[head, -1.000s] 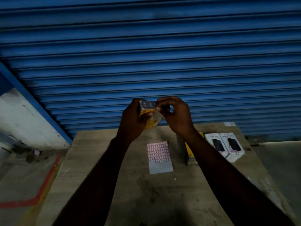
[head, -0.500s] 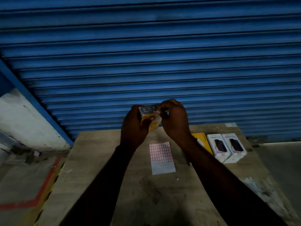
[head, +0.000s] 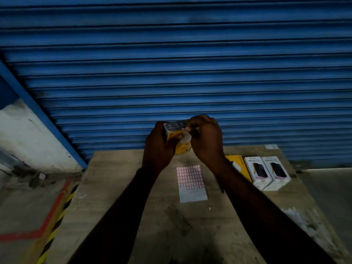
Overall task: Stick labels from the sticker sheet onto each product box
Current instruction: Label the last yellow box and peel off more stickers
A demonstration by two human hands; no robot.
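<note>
We hold the yellow box [head: 176, 135] up above the table [head: 123, 216], between both hands. It sits at 3 o'clock of our left hand [head: 160, 147], whose fingers curl round its end, and at 9 o'clock of our right hand [head: 206, 141], which pinches a pale label [head: 186, 139] against the box's near face. The sticker sheet [head: 191, 182] lies flat on the table at 6 o'clock, apart from both hands. At 4 o'clock of the right hand lie a second yellow box [head: 240, 165] and two white boxes [head: 266, 172] side by side.
</note>
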